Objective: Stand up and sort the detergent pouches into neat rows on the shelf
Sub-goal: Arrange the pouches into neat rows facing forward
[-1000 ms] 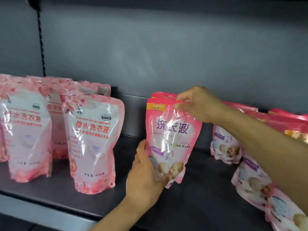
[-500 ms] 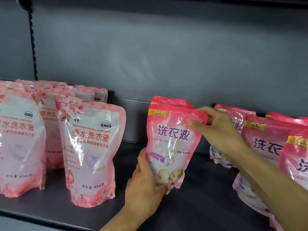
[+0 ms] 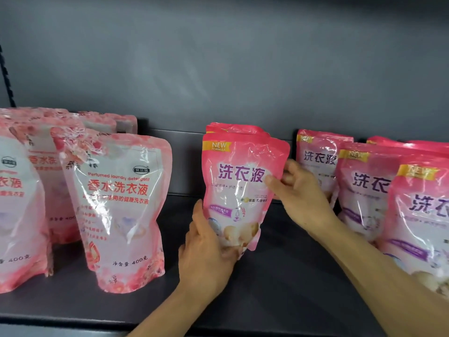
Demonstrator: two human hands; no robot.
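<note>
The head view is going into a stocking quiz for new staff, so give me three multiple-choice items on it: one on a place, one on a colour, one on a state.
1. Where does the left hand grip the held pouch?
A. its lower left corner
B. its top edge
C. its right side

2. What colour are the big characters on the held pouch?
A. green
B. purple
C. black

3. How does the perfumed detergent pouch stand?
A. flat on its face
B. upside down
C. upright on the shelf

Answers:
1. A, its fingers wrap the bottom left corner, while the right hand pinches the right side.
2. B, purple characters sit below the yellow NEW banner.
3. C, it stands on its base with the label reading upright.
</note>
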